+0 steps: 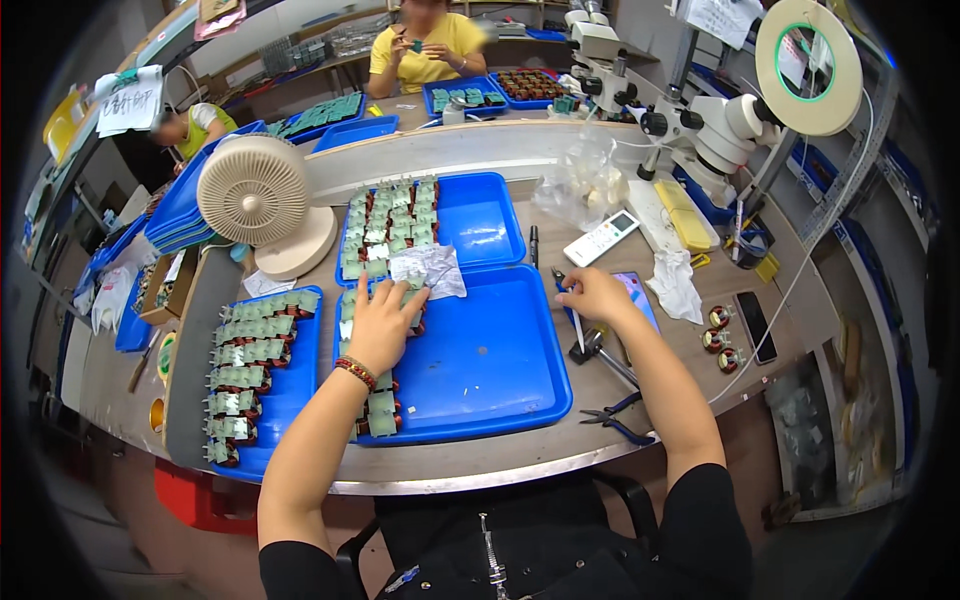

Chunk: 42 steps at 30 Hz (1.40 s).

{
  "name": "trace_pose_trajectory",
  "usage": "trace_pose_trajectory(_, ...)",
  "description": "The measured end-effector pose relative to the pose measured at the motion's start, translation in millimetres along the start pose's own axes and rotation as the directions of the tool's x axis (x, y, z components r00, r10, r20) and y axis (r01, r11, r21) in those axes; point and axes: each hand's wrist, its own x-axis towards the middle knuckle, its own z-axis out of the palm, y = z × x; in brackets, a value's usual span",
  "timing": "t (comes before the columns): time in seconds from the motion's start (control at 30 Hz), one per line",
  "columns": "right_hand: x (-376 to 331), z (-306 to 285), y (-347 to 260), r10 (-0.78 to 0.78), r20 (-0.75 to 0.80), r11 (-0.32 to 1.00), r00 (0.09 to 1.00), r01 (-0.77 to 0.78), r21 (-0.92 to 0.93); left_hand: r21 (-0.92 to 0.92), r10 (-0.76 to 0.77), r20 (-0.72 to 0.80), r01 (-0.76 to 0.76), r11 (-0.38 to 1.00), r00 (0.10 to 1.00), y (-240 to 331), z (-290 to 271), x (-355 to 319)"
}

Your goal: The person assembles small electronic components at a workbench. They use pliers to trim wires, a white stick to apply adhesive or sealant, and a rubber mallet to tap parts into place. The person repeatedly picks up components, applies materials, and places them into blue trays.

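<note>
We are sorting the green parts point(372, 300) in the near blue tray point(500, 370): our left hand point(383, 325) is lying flat, fingers spread, on their column. Our right hand point(592, 296) is pinching a thin tool point(578, 330) beside the tray. Next we judge one part needs lifting out. Parts under the palm are hidden.

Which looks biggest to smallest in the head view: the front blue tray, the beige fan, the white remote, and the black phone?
1. Front blue tray, largest by far.
2. Beige fan.
3 and 4. White remote and black phone look about alike; the bent picture near its rim makes ranking them unsure.
</note>
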Motion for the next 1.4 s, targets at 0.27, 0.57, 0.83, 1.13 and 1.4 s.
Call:
trace_pose_trajectory(0.27,-0.6,-16.4,-2.2,0.002,-0.024,0.997,1.000,0.000,0.075,-0.011,0.043,0.078,-0.043,0.999,0.996,1.9,-10.7,0.5)
trace_pose_trajectory(0.57,-3.6,3.9,-9.4,-0.043,0.037,0.986,0.998,0.048,-0.158,-0.164,-0.299,-0.006,0.294,0.942,0.954,-24.0,-52.8,-42.3)
trace_pose_trajectory(0.83,-0.5,14.1,5.9,-0.011,0.046,0.987,0.999,0.018,-0.159,-0.165,-0.748,-0.241,0.734,0.659,0.618,-94.8,-103.8,-207.5)
trace_pose_trajectory(1.13,-0.8,-11.8,39.9,-0.168,-0.009,0.908,0.986,0.158,0.388,0.190,-0.740,-0.074,0.738,0.648,0.669,-62.6,-106.6,-252.2)
trace_pose_trajectory(1.4,-39.5,-38.4,-20.0,-0.286,-0.124,0.150,0.950,0.172,0.974,0.294,-0.602,-0.066,0.592,0.750,0.795,-63.1,-80.8,-258.4)
